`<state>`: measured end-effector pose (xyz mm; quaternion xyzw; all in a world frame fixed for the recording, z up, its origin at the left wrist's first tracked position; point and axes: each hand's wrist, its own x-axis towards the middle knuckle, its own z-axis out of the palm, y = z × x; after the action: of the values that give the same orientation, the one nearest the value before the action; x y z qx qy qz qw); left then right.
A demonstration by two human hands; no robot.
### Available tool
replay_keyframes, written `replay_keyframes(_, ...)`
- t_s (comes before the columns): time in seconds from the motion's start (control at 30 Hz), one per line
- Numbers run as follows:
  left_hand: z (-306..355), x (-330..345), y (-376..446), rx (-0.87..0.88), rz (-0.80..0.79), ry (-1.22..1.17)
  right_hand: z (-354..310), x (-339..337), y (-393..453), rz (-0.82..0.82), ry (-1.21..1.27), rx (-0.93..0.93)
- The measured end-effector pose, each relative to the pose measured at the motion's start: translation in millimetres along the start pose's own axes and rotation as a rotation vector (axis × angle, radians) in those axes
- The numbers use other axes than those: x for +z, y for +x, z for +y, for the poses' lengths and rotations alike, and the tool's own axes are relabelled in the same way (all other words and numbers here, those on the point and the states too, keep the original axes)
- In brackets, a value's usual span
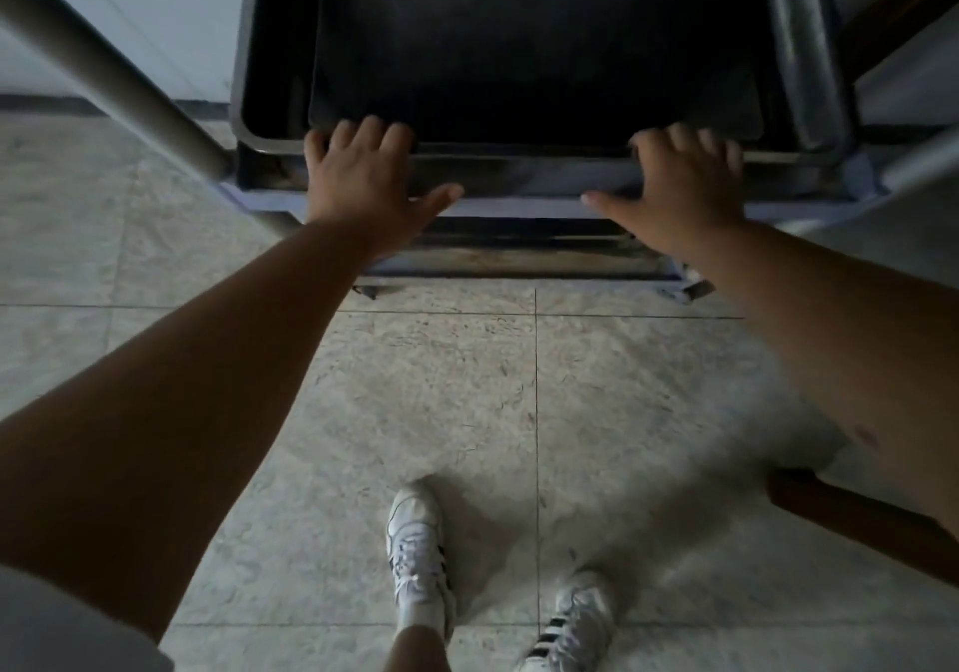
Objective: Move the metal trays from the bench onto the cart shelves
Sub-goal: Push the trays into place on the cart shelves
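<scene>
The dark metal tray (519, 49) sits at twelve o'clock on the cart shelf (519, 207), nested inside a larger tray. Left hand (363, 176) at ten o'clock and right hand (680, 184) at two o'clock have fingers (373, 134) curled over its near rim, thumbs spread below. It looks rigid, smooth and probably slippery, best gripped at that rim, both corners.

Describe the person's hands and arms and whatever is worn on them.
Both the left hand and the right hand are bare: no gloves, and no rings, watch or bracelets are visible. Both forearms are uncovered up to the frame edges. A pale sleeve or shirt edge shows at the lower left corner. No markings can be read.
</scene>
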<state>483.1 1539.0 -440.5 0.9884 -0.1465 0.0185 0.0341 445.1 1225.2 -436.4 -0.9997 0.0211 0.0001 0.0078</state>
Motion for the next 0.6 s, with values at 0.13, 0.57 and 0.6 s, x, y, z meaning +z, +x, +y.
replay_keyframes(0.13, 0.6, 5.3, -7.1, -0.006, 0.104, -0.012, 2.2, 4.0, -4.8, 0.088, 0.036, -0.023)
replay_keyframes(0.57, 10.1, 16.0, -21.7, -0.111, 0.284, -0.016, -7.6, 20.1, -22.6, 0.305, 0.054, 0.049)
replay_keyframes(0.6, 11.1, 15.7, -22.3, -0.122, 0.290, -0.017, -8.1, 19.2, -22.4, 0.301, 0.059, 0.057)
